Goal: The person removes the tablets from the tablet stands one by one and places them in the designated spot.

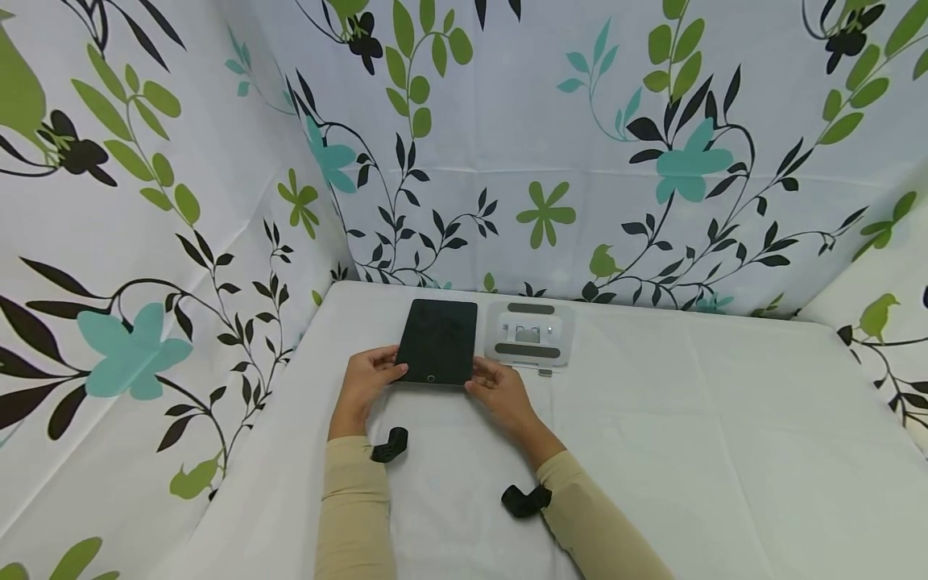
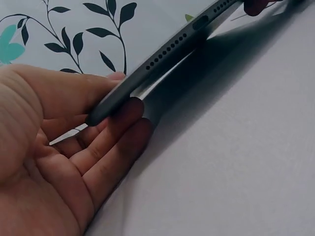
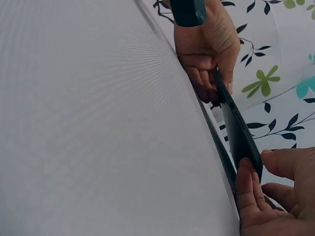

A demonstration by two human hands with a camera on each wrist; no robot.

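A dark tablet (image 1: 438,342) with a round home button faces up between the two hands. My left hand (image 1: 366,383) pinches its left near corner, thumb on top and fingers underneath. On the other side my right hand (image 1: 503,395) grips the right near corner the same way. The left wrist view shows the tablet's edge (image 2: 165,54), with speaker holes and a port, raised over the white cloth and casting a shadow. Both hands also appear in the right wrist view, around the thin, tilted tablet (image 3: 238,128).
Just right of the tablet lies a white folding stand (image 1: 529,333) with dark grey pads and a metal-looking hinge part. A white cloth covers the table (image 1: 689,435). Leaf-patterned curtains (image 1: 464,161) enclose its back and sides. Black camera mounts (image 1: 527,501) sit at both wrists.
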